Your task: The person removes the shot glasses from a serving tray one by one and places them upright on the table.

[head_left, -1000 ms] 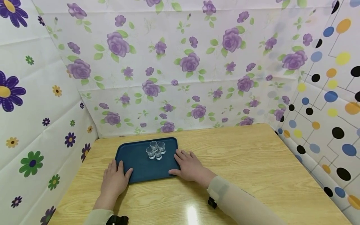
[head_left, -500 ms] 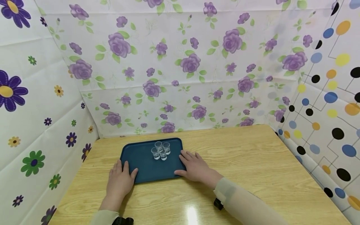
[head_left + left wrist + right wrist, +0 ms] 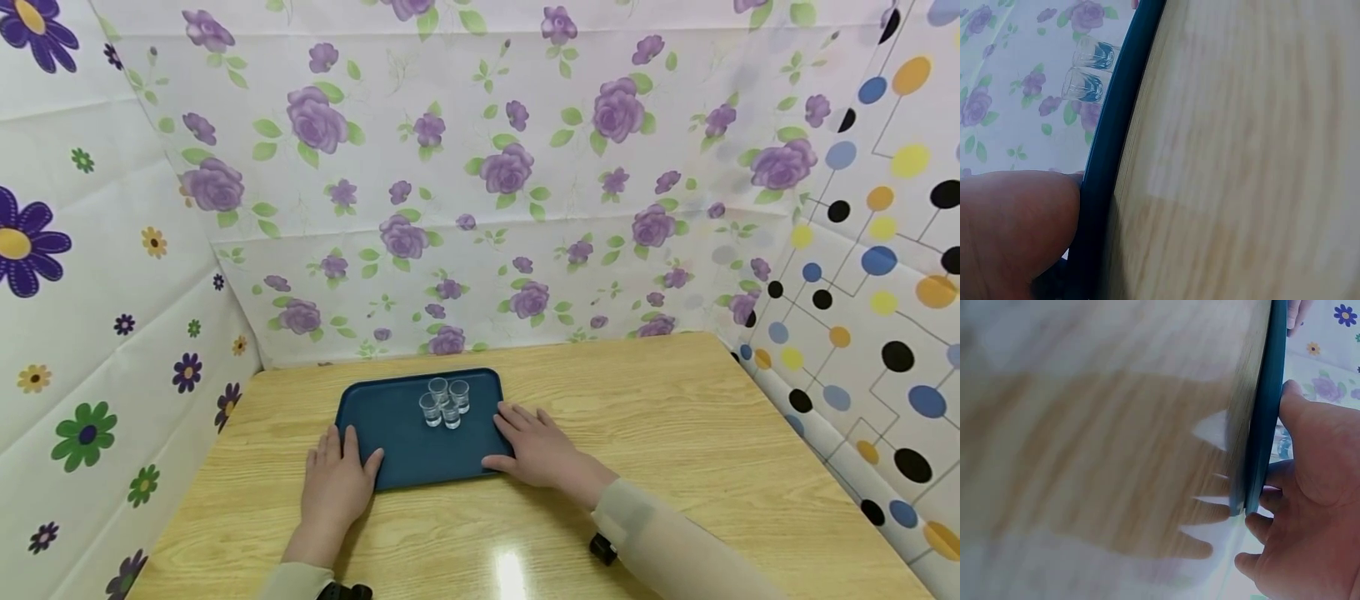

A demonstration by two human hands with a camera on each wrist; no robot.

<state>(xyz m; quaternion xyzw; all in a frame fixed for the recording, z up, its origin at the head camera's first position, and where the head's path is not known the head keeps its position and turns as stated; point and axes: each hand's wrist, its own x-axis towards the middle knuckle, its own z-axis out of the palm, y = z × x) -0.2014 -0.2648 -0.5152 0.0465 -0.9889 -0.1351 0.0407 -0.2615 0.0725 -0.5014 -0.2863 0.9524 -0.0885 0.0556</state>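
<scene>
A dark blue rectangular tray lies flat on the table in the head view. Several small clear shot glasses stand clustered on it, right of its middle towards the back. My left hand rests at the tray's front left corner, fingers fairly straight along the left side and thumb over the front rim. At the right side, my right hand touches the rim with extended, spread fingers. The left wrist view shows the tray's front edge beside my thumb. Part of the glasses is hidden there by the rim.
The light wooden table extends beyond the tray on both sides. Behind it hangs a purple-rose patterned sheet. A flower-print sheet borders the left, and a dotted sheet the right.
The tray has slid to the right across the table, with the glasses still standing on it. Both hands have moved right along with it, keeping their places at its sides.
</scene>
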